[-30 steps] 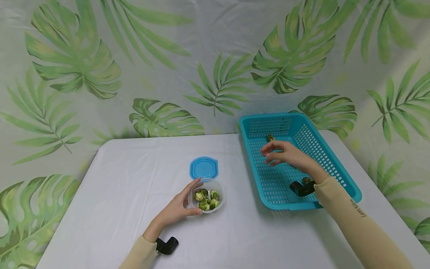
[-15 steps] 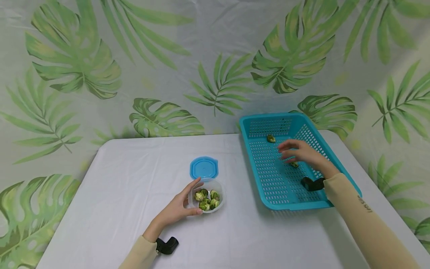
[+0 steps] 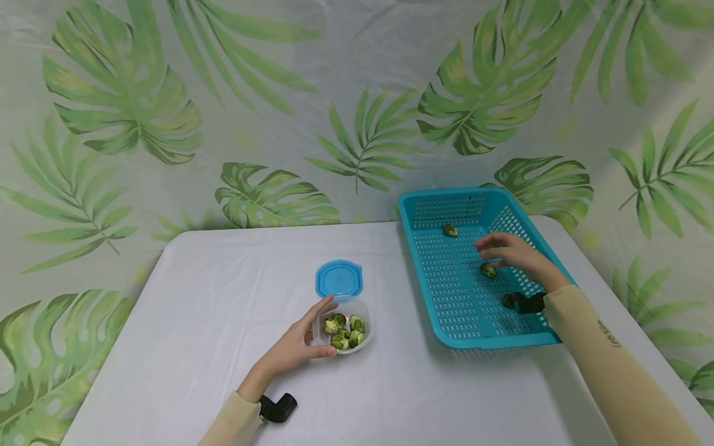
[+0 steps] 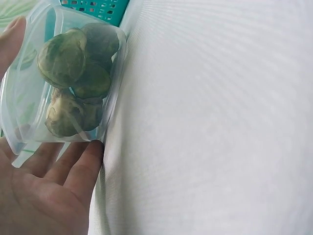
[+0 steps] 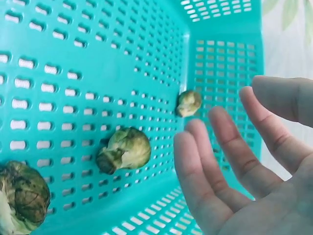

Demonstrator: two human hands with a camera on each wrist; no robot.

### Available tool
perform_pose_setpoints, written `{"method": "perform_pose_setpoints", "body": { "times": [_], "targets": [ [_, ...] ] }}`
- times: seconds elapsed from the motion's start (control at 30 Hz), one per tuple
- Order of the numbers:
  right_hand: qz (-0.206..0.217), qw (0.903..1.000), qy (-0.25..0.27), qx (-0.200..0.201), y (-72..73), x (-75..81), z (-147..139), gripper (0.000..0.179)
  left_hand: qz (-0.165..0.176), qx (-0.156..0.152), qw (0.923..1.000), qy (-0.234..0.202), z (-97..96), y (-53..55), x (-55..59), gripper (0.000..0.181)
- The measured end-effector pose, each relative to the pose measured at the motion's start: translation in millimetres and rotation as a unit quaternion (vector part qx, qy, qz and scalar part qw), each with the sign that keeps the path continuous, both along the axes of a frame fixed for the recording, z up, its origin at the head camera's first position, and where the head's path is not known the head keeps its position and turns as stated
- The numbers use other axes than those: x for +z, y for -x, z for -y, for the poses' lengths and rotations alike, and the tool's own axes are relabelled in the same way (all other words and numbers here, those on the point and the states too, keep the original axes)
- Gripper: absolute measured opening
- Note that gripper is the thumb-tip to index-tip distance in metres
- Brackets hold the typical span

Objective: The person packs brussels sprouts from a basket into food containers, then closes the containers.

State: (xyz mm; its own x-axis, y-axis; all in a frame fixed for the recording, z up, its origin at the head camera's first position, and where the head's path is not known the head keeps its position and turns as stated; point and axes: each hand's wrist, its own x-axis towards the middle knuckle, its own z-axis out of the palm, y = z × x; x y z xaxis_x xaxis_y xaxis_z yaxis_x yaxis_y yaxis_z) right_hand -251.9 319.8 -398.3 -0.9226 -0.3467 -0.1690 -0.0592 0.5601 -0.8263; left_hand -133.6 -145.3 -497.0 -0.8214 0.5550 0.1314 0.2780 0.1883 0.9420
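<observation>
My left hand [image 3: 292, 347] holds a small clear plastic container [image 3: 367, 310] on the white table, thumb on the near side and fingers on the far side. Several Brussels sprouts [image 4: 62, 58] lie inside it. Over the teal basket [image 3: 446, 310] hovers my right hand [image 3: 512, 255], fingers loosely bent and nothing in them. Below its fingertips a Brussels sprout [image 5: 126, 151] lies on the basket floor. Another sprout [image 3: 450, 230] sits near the basket's back end. A third sprout [image 5: 22, 198] shows at the lower left of the right wrist view; in the head view the wrist camera partly covers it.
A blue lid [image 3: 338, 279] lies flat just behind the clear container. The basket's raised walls stand around the right hand, at the table's right side. A leaf-patterned cloth [image 3: 268, 124] hangs behind the table [image 3: 223, 297].
My right hand has moved to the right over the basket, uncovering the middle sprout and the one at the back. The left hand and the container have stayed put.
</observation>
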Motion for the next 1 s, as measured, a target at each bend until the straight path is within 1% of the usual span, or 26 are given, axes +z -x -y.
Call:
{"method": "perform_pose_setpoints", "body": {
  "times": [0.17,0.33,0.57,0.8,1.0],
  "targets": [
    [0.011,0.9997,-0.02,-0.003,1.3,-4.3,-3.2,0.042,0.003,-0.001,1.0,-0.008,-0.8,-0.5,1.5,0.095],
    [0.039,0.9982,-0.045,-0.004,1.8,-6.9,-5.2,0.042,-0.003,-0.006,0.9997,-0.022,-1.2,-0.7,2.3,0.096],
    [0.064,0.995,-0.075,0.015,2.4,-11.5,-9.8,0.045,0.001,-0.001,0.9999,-0.011,-0.3,0.0,1.5,0.095],
    [0.093,0.9908,-0.094,0.03,2.1,-11.9,-9.8,0.048,-0.002,0.002,1.0,-0.006,-0.2,-0.7,0.5,0.095],
    [0.104,0.9885,-0.102,0.042,3.5,-14.1,-9.6,0.048,-0.003,0.002,1.0,-0.003,-0.1,-0.7,1.6,0.095]
  ]
}}
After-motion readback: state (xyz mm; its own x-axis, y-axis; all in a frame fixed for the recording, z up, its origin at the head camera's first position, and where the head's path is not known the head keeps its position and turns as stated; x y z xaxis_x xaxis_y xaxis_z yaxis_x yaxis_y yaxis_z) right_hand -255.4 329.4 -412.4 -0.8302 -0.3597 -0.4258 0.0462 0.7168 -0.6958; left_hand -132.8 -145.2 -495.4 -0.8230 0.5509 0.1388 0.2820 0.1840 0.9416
